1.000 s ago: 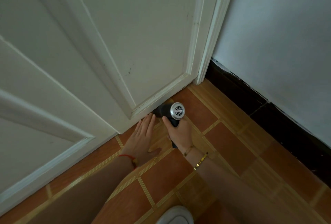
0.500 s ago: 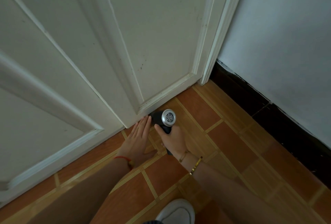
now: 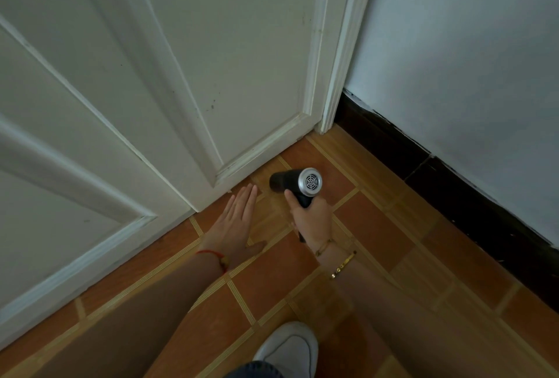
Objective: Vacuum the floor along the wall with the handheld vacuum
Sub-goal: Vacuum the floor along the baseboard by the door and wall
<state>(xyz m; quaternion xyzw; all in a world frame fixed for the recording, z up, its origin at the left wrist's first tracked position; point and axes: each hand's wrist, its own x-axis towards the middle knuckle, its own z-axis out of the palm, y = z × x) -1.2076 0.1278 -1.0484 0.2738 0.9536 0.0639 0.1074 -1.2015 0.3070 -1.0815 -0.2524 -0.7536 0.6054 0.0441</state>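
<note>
My right hand, wrapped tight on the handheld vacuum, has slid it right from the door toward the corner, my left hand flat and empty on the tiled floor.

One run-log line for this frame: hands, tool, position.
right hand: grip on handheld vacuum | nozzle toward door base, on tiled floor | left hand: open, flat on floor | stage: vacuuming edge
</note>
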